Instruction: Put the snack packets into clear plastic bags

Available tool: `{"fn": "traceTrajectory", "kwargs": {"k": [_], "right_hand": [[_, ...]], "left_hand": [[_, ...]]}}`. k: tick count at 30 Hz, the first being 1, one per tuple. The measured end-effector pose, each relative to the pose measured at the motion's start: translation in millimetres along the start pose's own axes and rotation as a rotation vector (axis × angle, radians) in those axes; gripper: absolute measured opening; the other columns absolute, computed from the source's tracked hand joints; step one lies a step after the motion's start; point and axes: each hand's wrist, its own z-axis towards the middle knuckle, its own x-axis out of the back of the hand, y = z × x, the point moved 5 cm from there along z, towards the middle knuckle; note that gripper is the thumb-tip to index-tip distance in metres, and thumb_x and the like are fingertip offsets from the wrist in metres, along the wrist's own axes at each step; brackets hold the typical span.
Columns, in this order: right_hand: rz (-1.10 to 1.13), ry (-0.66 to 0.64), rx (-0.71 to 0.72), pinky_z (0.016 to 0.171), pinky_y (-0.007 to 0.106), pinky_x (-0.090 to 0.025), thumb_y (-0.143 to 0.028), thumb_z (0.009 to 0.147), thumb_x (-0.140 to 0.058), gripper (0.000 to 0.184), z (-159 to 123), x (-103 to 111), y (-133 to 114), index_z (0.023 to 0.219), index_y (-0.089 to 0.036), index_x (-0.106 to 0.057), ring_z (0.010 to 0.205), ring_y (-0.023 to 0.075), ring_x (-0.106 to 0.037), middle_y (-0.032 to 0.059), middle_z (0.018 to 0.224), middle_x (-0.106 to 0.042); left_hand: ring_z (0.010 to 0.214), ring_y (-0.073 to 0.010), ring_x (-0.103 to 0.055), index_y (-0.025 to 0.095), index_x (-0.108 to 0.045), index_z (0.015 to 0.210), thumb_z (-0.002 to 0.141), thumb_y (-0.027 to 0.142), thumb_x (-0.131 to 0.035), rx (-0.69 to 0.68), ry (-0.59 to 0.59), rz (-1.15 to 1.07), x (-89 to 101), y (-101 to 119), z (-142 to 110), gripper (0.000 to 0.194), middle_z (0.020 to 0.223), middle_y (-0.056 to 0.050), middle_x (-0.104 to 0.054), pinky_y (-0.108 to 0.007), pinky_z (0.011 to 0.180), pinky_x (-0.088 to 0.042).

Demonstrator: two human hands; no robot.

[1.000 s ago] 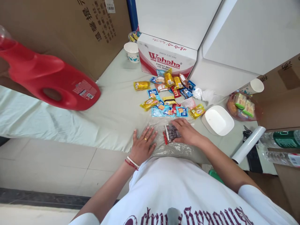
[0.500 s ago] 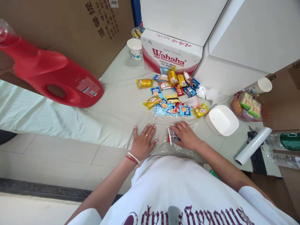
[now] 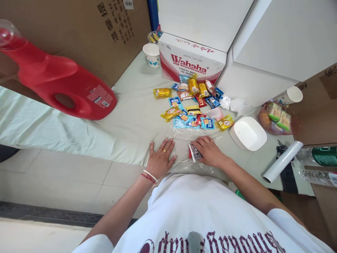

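Note:
My left hand (image 3: 161, 158) lies flat with fingers spread, at the left edge of a clear plastic sheet or bag (image 3: 181, 140) on the table. A gold ring is on one finger. My right hand (image 3: 206, 150) curls over a small snack packet (image 3: 195, 153) with a red and white edge; its fingers partly hide the packet. Just beyond both hands lies a loose pile of wrapped snacks, among them a yellow packet (image 3: 170, 114), a light blue packet (image 3: 207, 123) and a red packet (image 3: 201, 101).
A white bowl (image 3: 248, 133) stands right of the pile, near a reddish basin (image 3: 291, 128) of food. A red jug (image 3: 65, 86) is at left. A Wahaha carton (image 3: 192, 58) and paper cup (image 3: 152, 55) stand behind. A white roll (image 3: 283, 161) and plastic bottles (image 3: 321, 157) are at right.
Both hands and the packet stay almost where they were. The view has shifted very slightly.

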Motion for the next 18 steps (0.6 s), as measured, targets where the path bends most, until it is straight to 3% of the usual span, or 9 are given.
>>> {"fn": "traceTrajectory", "kwargs": {"k": [7, 13, 15, 18], "right_hand": [[0.086, 0.149, -0.095, 0.114, 0.051, -0.031, -0.033, 0.080, -0.071, 0.076, 4.3, 35.2, 5.9, 0.149, -0.012, -0.046, 0.133, 0.0366, -0.040, 0.0203, 0.140, -0.053], [0.071, 0.036, -0.134, 0.118, 0.058, -0.025, -0.035, 0.083, -0.075, 0.080, 34.1, -0.4, -11.8, 0.152, -0.012, -0.042, 0.136, 0.0388, -0.040, 0.0234, 0.141, -0.053], [0.119, 0.074, -0.133, 0.120, 0.061, -0.022, -0.042, 0.084, -0.076, 0.089, 24.2, -6.6, -9.8, 0.156, -0.013, -0.034, 0.142, 0.0388, -0.036, 0.0229, 0.150, -0.046], [0.232, 0.208, -0.081, 0.120, 0.059, -0.027, -0.049, 0.090, -0.071, 0.085, -17.4, -3.4, -3.9, 0.158, -0.018, -0.031, 0.145, 0.0353, -0.033, 0.0202, 0.156, -0.040]], "left_hand": [[0.153, -0.0342, -0.034, 0.023, -0.028, 0.162, 0.103, 0.044, -0.036, 0.009, -0.003, -0.001, 0.7, 2.0, 0.2, 0.063, 0.164, -0.015, -0.035, -0.075, 0.121, 0.002], [0.154, -0.0354, -0.032, 0.024, -0.033, 0.161, 0.102, 0.039, -0.043, 0.043, 0.085, -0.002, 5.8, -3.1, -5.0, 0.062, 0.165, -0.016, -0.034, -0.071, 0.123, -0.003], [0.154, -0.0343, -0.031, 0.031, -0.041, 0.157, 0.100, 0.033, -0.048, -0.004, 0.128, 0.000, 8.9, -4.7, -10.7, 0.058, 0.163, -0.013, -0.040, -0.070, 0.124, 0.000], [0.150, -0.0267, -0.041, 0.037, -0.056, 0.144, 0.097, 0.020, -0.048, -0.239, 0.081, -0.082, 11.0, -1.9, -19.9, 0.050, 0.152, -0.006, -0.057, -0.061, 0.128, -0.006]]}}
